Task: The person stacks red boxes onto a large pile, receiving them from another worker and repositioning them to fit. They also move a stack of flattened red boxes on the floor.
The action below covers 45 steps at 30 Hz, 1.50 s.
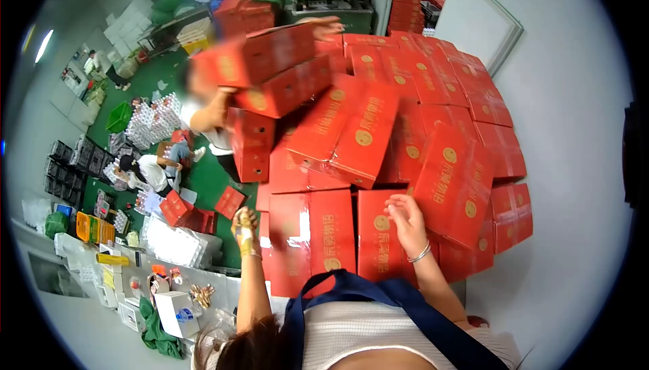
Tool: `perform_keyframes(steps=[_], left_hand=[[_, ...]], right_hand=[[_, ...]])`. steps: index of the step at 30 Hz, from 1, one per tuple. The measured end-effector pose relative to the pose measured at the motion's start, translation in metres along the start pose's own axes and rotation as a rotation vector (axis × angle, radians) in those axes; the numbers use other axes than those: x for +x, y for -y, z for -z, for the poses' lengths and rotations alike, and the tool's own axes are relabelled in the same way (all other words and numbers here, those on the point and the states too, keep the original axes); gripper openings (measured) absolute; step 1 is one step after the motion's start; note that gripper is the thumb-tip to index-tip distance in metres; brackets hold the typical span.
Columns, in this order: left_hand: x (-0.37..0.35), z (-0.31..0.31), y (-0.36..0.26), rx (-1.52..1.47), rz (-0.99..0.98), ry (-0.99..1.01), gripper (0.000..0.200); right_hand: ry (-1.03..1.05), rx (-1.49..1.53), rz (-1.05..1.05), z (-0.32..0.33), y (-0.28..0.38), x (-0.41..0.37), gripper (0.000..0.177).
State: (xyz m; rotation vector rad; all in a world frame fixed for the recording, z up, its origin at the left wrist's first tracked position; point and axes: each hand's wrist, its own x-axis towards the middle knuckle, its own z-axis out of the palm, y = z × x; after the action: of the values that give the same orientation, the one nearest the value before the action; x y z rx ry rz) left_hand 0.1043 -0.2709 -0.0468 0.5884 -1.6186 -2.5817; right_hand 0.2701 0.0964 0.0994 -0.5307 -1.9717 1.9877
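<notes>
Many red boxes with gold print are piled in front of me. My left hand (245, 231), with something yellowish on it, is raised at the left edge of the pile, its fingers curled; what they hold, if anything, is hidden. Fingers apart and empty, my right hand (405, 220) is over a front box (380, 255), beside a tilted box (454, 184). Another tilted box (348, 130) lies farther back. Across the pile, a co-worker's hands are around two stacked boxes (270, 66), which are blurred.
People sit or crouch among white packs on the green floor (209, 177) at the left. A green crate (119, 117) stands farther back. A white box (177, 314) is at the lower left. A pale wall (574, 100) borders the right side.
</notes>
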Motion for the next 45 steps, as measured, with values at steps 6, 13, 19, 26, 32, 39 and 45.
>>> perform_keyframes(steps=[6,13,19,26,32,39,45], left_hand=[[0.18,-0.041,-0.022,0.307,0.201,-0.068,0.056],[0.232,-0.039,0.027,0.173,-0.028,0.164,0.048],[0.261,-0.045,0.038,-0.381,0.335,0.38,0.044],[0.269,-0.02,0.05,-0.194,0.215,0.362,0.048],[0.253,-0.031,0.039,-0.433,0.507,0.424,0.051],[0.234,-0.037,0.021,-0.324,0.279,0.372,0.048],[0.246,-0.04,0.026,-0.423,0.411,0.457,0.05]], right_hand=[[-0.11,-0.267,0.362,-0.048,0.059,0.144,0.04],[-0.134,-0.574,0.253,-0.062,0.054,0.283,0.056],[0.006,-0.384,0.009,-0.107,0.051,0.34,0.074],[-0.119,-0.257,-0.007,-0.05,0.056,0.379,0.076],[0.149,-0.156,-0.232,-0.068,0.052,0.483,0.049],[0.244,-0.302,0.155,-0.128,0.158,0.534,0.092],[0.453,-1.613,0.389,-0.19,0.157,0.551,0.102]])
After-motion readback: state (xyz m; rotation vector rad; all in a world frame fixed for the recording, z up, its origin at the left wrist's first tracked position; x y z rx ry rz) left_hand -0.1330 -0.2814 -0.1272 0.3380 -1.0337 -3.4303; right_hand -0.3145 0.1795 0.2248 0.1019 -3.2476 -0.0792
